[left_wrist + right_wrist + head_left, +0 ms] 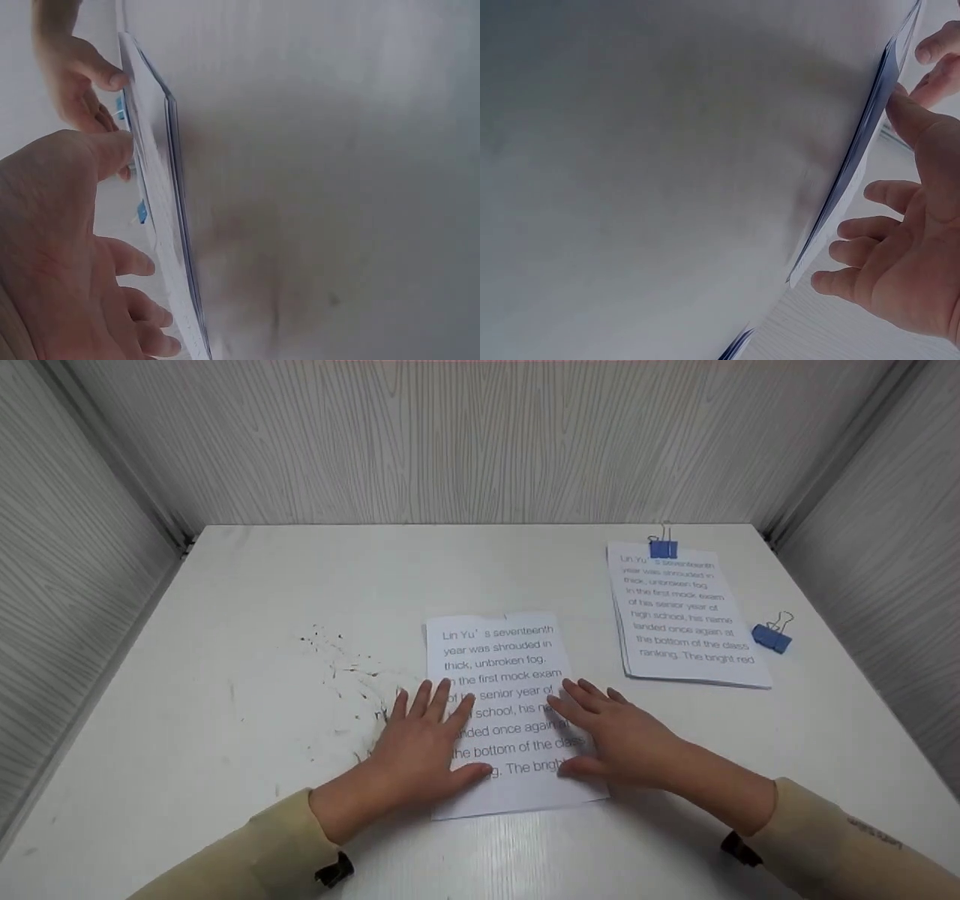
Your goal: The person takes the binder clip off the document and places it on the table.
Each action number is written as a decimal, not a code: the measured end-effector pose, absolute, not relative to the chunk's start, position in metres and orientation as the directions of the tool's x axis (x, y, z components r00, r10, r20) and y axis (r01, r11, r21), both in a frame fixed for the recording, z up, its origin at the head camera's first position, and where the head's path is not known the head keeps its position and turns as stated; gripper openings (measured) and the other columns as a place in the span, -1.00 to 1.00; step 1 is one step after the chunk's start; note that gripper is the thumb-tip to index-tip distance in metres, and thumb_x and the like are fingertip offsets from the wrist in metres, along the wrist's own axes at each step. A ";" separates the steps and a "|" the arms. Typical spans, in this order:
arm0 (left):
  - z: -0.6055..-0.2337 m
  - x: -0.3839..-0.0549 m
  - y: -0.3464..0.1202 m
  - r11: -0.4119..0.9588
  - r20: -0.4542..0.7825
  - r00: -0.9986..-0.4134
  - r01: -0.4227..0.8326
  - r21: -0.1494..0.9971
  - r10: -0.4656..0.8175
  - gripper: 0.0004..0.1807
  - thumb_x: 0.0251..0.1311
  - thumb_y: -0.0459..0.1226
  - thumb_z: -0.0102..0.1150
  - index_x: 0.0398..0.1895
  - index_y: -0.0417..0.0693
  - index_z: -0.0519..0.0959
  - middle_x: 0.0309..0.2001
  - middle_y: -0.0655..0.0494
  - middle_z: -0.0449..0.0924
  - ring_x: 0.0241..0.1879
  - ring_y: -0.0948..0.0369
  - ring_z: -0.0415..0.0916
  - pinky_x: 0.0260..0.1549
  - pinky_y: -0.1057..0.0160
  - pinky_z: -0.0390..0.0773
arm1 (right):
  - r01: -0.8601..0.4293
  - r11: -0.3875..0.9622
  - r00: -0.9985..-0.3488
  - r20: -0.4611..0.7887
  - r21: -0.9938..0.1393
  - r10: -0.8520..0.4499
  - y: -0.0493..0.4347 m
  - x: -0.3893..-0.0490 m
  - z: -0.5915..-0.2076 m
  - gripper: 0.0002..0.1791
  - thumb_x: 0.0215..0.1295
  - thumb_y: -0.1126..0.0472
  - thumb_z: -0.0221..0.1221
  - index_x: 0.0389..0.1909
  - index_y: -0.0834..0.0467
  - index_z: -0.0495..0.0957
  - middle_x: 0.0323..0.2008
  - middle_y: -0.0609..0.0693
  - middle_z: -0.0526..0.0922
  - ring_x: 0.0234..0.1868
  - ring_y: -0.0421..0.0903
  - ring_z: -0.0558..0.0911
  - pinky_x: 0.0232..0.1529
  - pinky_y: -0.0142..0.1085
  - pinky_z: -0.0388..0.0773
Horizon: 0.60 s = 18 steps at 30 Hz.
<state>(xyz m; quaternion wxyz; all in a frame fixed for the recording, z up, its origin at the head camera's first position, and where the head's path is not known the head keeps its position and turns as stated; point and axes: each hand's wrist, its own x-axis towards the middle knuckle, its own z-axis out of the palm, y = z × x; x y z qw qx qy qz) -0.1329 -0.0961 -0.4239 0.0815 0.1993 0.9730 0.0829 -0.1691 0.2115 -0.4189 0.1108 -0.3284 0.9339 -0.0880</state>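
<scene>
A stack of printed paper sheets [517, 660] lies in front of me on the white table, its layered edges visible in both wrist views. My left hand [420, 750] is spread over the stack's left side, thumb and fingertips at the printed text. On the opposite side, my right hand [622, 735] reaches in with extended fingers at the right edge. In the left wrist view the sheets [154, 142] rise beside the left thumb. The right wrist view has the right thumb right at the edge of the sheets [866, 127].
At the back right lies a second printed stack [686, 615] with a blue binder clip [664, 549] on its top edge. Another blue binder clip [772, 637] lies loose to its right. Dark specks [349, 667] mark the table on the left. Wood-grain panels [480, 442] enclose the table.
</scene>
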 end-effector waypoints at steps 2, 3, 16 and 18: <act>-0.426 -0.133 -0.098 0.906 -0.144 -0.904 0.370 0.206 0.402 0.06 0.35 0.42 0.06 0.71 -0.01 0.15 0.67 -0.31 -0.04 0.64 -0.31 -0.13 0.55 -0.36 -0.13 | -0.585 0.773 -0.759 -0.169 -0.247 -0.628 0.211 -0.170 -0.419 0.04 0.29 -0.29 0.40 0.68 -0.01 0.21 0.68 0.12 0.11 0.67 0.18 0.08 0.58 0.23 0.04; -0.426 -0.133 -0.098 0.905 -0.152 -0.903 0.368 0.213 0.403 0.06 0.35 0.41 0.06 0.71 -0.02 0.14 0.67 -0.31 -0.04 0.64 -0.31 -0.13 0.55 -0.35 -0.13 | -0.581 0.774 -0.758 -0.178 -0.252 -0.627 0.211 -0.171 -0.420 0.03 0.29 -0.29 0.40 0.68 -0.01 0.22 0.67 0.11 0.11 0.67 0.17 0.08 0.59 0.22 0.04; -0.426 -0.144 -0.110 0.904 -0.208 -0.894 0.343 0.255 0.398 0.08 0.35 0.40 0.08 0.72 -0.03 0.10 0.69 -0.28 -0.11 0.66 -0.24 -0.16 0.60 -0.21 -0.14 | -0.579 0.774 -0.745 -0.219 -0.256 -0.630 0.200 -0.181 -0.421 -0.02 0.36 -0.28 0.35 0.66 0.07 0.24 0.67 0.14 0.11 0.66 0.15 0.11 0.60 0.11 0.06; -0.425 -0.147 -0.115 0.905 -0.216 -0.892 0.342 0.255 0.398 0.08 0.35 0.39 0.09 0.72 -0.03 0.09 0.69 -0.29 -0.11 0.66 -0.24 -0.16 0.60 -0.20 -0.14 | -0.580 0.775 -0.743 -0.228 -0.251 -0.629 0.194 -0.183 -0.421 -0.02 0.38 -0.29 0.33 0.66 0.07 0.23 0.67 0.14 0.10 0.67 0.14 0.10 0.61 0.10 0.06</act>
